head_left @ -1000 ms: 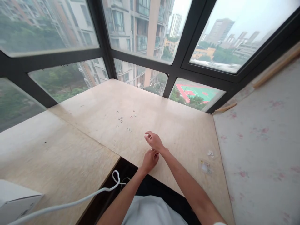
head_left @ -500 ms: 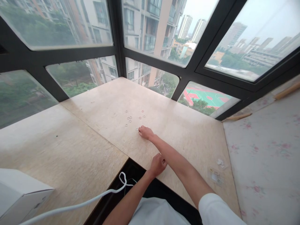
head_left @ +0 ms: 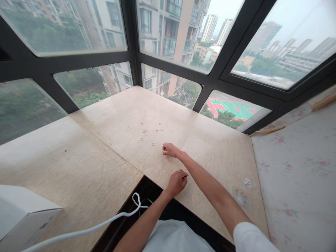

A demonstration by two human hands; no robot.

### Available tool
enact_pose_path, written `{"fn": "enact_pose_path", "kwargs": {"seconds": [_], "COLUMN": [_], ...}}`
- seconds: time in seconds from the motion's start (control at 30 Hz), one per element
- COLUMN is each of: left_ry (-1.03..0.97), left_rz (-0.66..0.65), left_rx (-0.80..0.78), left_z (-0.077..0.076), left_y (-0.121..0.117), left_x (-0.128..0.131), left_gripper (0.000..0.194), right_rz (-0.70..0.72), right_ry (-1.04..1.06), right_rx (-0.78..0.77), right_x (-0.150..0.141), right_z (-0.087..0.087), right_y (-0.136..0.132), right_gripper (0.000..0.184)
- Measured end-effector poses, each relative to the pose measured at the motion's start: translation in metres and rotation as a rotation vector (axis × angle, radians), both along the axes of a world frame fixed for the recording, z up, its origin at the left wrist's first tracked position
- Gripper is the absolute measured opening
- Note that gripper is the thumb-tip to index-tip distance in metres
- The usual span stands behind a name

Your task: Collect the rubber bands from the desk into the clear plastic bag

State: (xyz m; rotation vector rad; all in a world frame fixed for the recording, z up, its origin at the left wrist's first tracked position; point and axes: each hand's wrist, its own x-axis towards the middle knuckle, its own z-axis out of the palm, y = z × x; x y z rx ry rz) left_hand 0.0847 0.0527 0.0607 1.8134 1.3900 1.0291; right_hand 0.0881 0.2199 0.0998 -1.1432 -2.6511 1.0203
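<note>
Several thin small rings lie scattered on the pale tabletop, among them a reddish ring [head_left: 160, 124] at the back and a greyish ring [head_left: 153, 144] at the front. Just right of that front ring is my right hand [head_left: 170, 149], fingers curled together and apart from the ring. What it holds, if anything, is too small to make out. Closer to me, at the table's front edge, my left hand [head_left: 177, 182] is closed with fingertips bent in. A ring-like band shows on one of its fingers. Its grip hides whatever may be inside.
Clear plastic bags [head_left: 240, 196] with small items lie at the right by the flowered wall [head_left: 291, 189]. A white box [head_left: 23, 213] stands at the lower left. A white cable [head_left: 99, 222] crosses the dark gap [head_left: 143, 185] before me. Windows border the far edges.
My right hand has drawn back to the right and slightly towards me, leaving the front greyish ring lying fully in view. My left hand has stayed nearly still; the arms no longer overlap.
</note>
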Motion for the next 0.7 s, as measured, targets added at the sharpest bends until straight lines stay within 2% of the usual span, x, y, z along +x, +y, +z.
{"fn": "enact_pose_path", "kwargs": {"seconds": [0.13,0.37,0.53,0.7], "left_ry": [-0.019,-0.036,-0.019,0.016], "left_rz": [0.004,-0.013,-0.016,-0.016], "left_rx": [0.010,0.006,0.029,0.030], "left_z": [-0.002,-0.002,-0.003,-0.003], "left_y": [0.001,0.004,0.006,0.008], "left_x": [0.001,0.000,0.000,0.000], "left_gripper": [0.020,0.019,0.017,0.016], "right_rz": [-0.192,-0.508,-0.792,-1.098], "right_ry": [0.263,0.632,0.790,0.851], "right_rx": [-0.120,-0.295,-0.280,-0.154], "right_x": [0.033,0.114,0.194,0.269], "right_z": [0.001,0.012,0.013,0.011], "right_y": [-0.015,-0.056,-0.102,-0.162], "right_gripper": [0.001,0.024,0.031,0.034]}}
